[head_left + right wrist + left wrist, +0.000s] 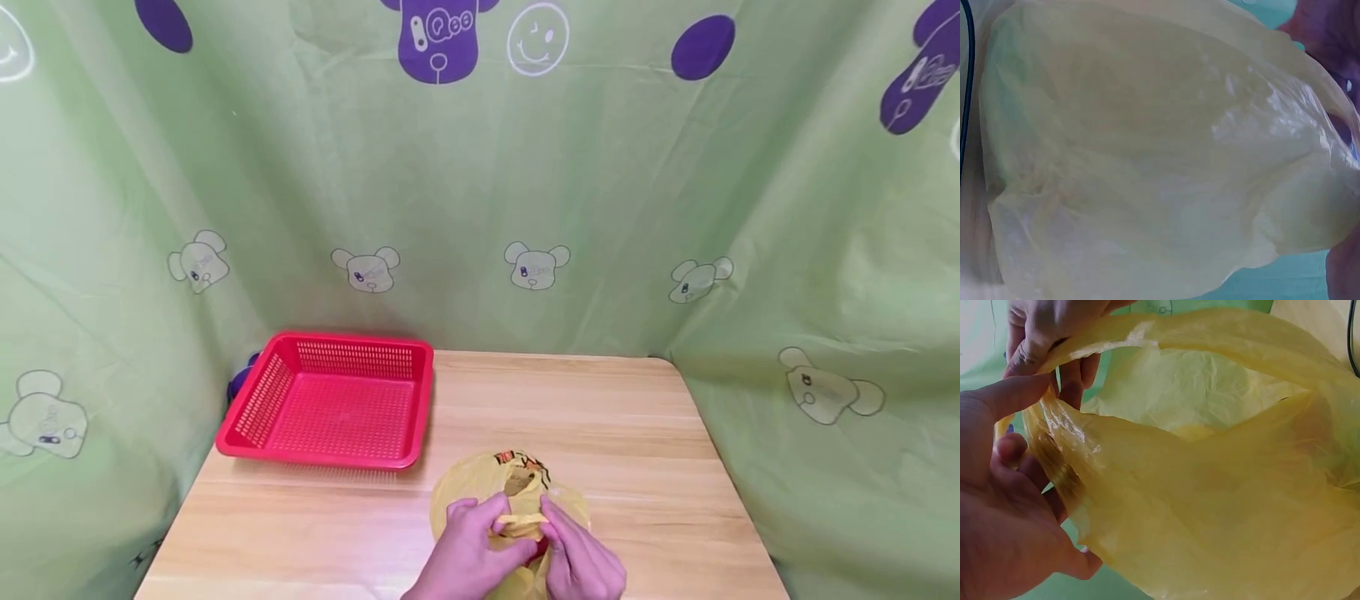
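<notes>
A thin yellow plastic bag [566, 504] with dark and orange print stands at the table's front, between both hands. My left hand [471, 546] pinches the bag's gathered top edge from the left. Opposite it, my right hand [581, 557] holds the same edge, and a pale yellow strip runs between the two. Something red [537, 550] shows in the gap below; its kind cannot be made out. In the left wrist view the bag [1210, 500] spreads out with its mouth parted. Seen from the right wrist, the bag [1135, 144] fills most of the picture.
A red plastic basket [423, 400] with perforated walls sits at the back left of the wooden table [585, 400]. Green curtains [480, 183] with printed bear heads surround the table at the back and sides. A dark cable [967, 81] runs along the right wrist view's left edge.
</notes>
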{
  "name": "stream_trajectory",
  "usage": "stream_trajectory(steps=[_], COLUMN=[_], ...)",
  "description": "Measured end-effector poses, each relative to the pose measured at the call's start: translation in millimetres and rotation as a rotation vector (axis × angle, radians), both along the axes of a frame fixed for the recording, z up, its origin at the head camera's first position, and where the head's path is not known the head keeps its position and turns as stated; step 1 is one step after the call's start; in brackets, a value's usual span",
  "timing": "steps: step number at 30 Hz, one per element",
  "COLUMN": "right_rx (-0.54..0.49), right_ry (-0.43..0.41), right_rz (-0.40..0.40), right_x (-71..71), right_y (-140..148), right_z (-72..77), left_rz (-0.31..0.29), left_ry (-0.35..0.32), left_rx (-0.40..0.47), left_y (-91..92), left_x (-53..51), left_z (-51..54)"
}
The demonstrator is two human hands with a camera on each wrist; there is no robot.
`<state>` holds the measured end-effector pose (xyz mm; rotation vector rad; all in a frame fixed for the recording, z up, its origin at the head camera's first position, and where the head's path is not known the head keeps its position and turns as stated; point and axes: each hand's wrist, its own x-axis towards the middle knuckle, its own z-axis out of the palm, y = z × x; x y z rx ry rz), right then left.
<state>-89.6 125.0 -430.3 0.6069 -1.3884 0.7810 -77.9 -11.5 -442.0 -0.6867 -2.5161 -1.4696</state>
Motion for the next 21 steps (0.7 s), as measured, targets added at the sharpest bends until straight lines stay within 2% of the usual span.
stream_trajectory(steps=[2,3,5,7,10,13,15,16,19,21], right_rx=[-0.018,-0.026,-0.027,-0.014,-0.015,-0.060,-0.106,-0.120,-0.123,-0.113], right_ry=[0.021,0.022,0.011,-0.033,-0.137,-0.300,-0.419,-0.468,-0.594,-0.637], right_rz=[-0.024,-0.027,-0.012,0.014,0.121,0.274,0.337,0.352,0.312,0.289], right_x=[-0.8,-1.2,-1.0,1.0,4.6,9.7,12.9,14.1,16.0,15.9], right_y=[-2.5,-3.2,-4.0,-3.3,-0.6,2.7,4.3,4.8,6.5,8.0], right_z=[1.1,0.8,-0.6,-2.3,-5.1,-8.3,-9.4,-9.5,-7.9,-7.8], left_rz=[0.034,0.048,0.069,0.079,0.068,0.052,0.031,0.021,0.009,0.018], left_ry=[-0.005,-0.030,-0.099,-0.189,-0.259,-0.263,-0.199,-0.143,0.069,0.191], left_rx=[-0.039,-0.055,-0.072,-0.061,-0.029,-0.021,-0.044,-0.065,-0.164,-0.223], left_y=[1.3,1.8,1.9,1.7,0.0,-2.5,-4.5,-5.4,-8.1,-9.1], left_x=[0.7,1.3,2.7,3.8,4.0,3.1,1.4,0.2,-3.3,-5.0], left_z=[-0.4,-0.1,1.1,2.7,4.8,5.4,4.2,3.2,-1.4,-4.2])
